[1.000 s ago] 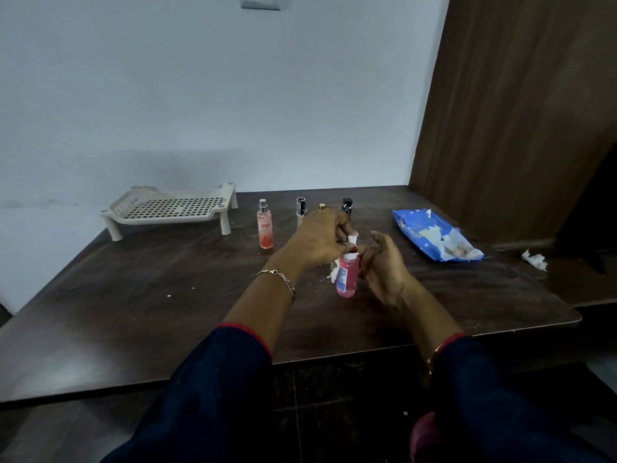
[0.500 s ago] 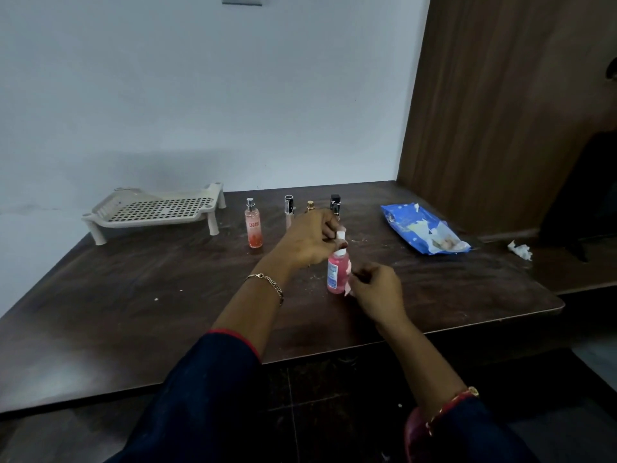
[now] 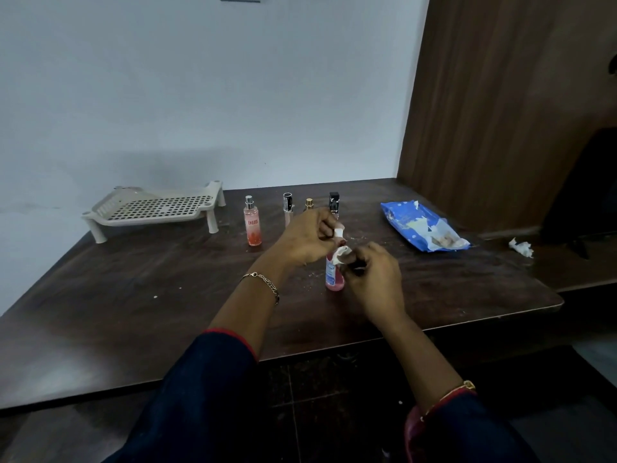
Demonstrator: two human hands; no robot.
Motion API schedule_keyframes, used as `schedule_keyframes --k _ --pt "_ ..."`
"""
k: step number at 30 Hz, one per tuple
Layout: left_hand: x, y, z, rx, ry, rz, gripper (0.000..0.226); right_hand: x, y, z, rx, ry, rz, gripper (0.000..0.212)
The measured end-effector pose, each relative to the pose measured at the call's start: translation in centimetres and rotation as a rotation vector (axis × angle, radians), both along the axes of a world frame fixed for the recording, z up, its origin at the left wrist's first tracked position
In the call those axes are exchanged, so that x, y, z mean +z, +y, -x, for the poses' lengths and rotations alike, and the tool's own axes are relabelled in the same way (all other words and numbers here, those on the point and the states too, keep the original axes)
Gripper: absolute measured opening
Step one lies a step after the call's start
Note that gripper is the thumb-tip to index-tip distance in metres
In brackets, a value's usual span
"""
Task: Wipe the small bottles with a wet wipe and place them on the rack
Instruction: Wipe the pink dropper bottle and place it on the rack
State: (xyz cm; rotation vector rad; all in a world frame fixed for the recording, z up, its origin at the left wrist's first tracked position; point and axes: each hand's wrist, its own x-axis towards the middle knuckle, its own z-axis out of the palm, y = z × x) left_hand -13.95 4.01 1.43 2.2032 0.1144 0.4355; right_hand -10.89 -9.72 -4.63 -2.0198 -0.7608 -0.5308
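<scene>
Pink bottle [image 3: 335,279]: right hand [image 3: 374,279], pinching the wet wipe [image 3: 342,254], moved up from body to shoulder, left hand [image 3: 309,237] still pinching the white cap [image 3: 338,232]; mid-wipe, not racked yet.

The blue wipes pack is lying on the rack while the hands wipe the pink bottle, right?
Not quite. The blue wipes pack lies on the table, well right of the rack, as the head view shows. The pink bottle is being wiped.
</scene>
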Motion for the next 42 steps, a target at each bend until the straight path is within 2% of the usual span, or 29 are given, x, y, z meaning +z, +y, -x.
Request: schedule_keyframes --k 3,7,12,15,18,21,24,28,33,38,42 --pt "-0.1 -0.2 0.0 0.01 -0.01 0.029 0.026 0.0 -0.1 0.0 0.026 -0.043 0.095 0.009" --pt "0.0 -0.2 0.0 -0.006 -0.015 0.061 0.022 -1.6 0.1 0.7 0.012 0.019 0.252 0.008" --pt "0.2 0.0 0.2 -0.033 0.016 0.067 0.022 -1.8 0.0 0.6 -0.081 0.072 0.303 0.012" --pt "0.0 0.1 0.2 -0.036 0.001 0.041 0.021 -1.5 -0.8 -0.6 -0.106 0.131 0.244 0.001" --pt "-0.3 0.1 0.4 -0.052 -0.035 0.043 0.024 -1.2 -1.2 -1.6 -0.029 0.27 0.202 0.008" --pt "-0.8 0.0 0.6 -0.054 -0.069 0.07 0.029 -1.1 -0.7 -1.5 0.034 0.456 0.021 0.012" --pt "-0.9 0.5 1.1 -0.019 -0.089 0.095 0.03 -0.9 0.0 -1.1 0.033 0.536 -0.136 0.016" --pt "-0.2 3.6 3.1 0.073 -0.081 0.114 0.03 0.2 2.6 -0.2 0.141 0.536 -0.139 0.021" --pt "1.5 10.9 6.2 0.293 -0.142 0.132 0.032 1.9 7.9 0.6 0.262 0.488 -0.075 0.006" --pt "3.7 19.5 8.4 0.533 -0.195 -0.106 0.027 2.6 12.9 1.2 0.328 0.356 0.064 0.014" --pt "5.1 24.5 7.4 0.63 -0.278 -0.147 0.022 1.8 15.3 0.7 0.363 0.332 0.109 0.029"
